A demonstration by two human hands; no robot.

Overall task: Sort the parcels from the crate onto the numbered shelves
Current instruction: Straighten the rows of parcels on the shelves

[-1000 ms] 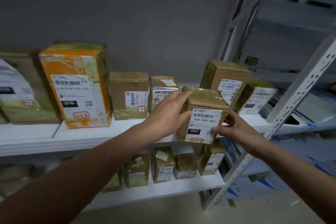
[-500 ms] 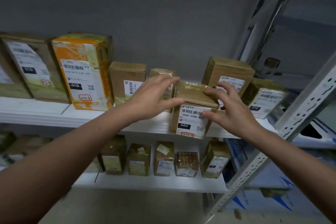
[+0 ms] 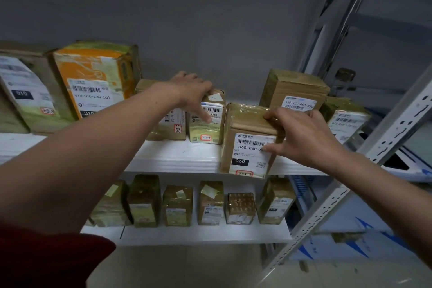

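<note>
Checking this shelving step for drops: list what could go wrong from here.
The 060 parcel sits at the front edge of the upper shelf, pinched only by the right hand; it might tip off.
The left hand rests on the A21B parcel beside it; a shove could knock neighbours askew.

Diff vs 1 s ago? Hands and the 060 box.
The 060 box went from held in front of the shelf to standing at its front edge. The left hand let go of it and moved left onto the small box beside it. The right hand still holds the 060 box's top front edge. The other boxes stayed put.
</note>
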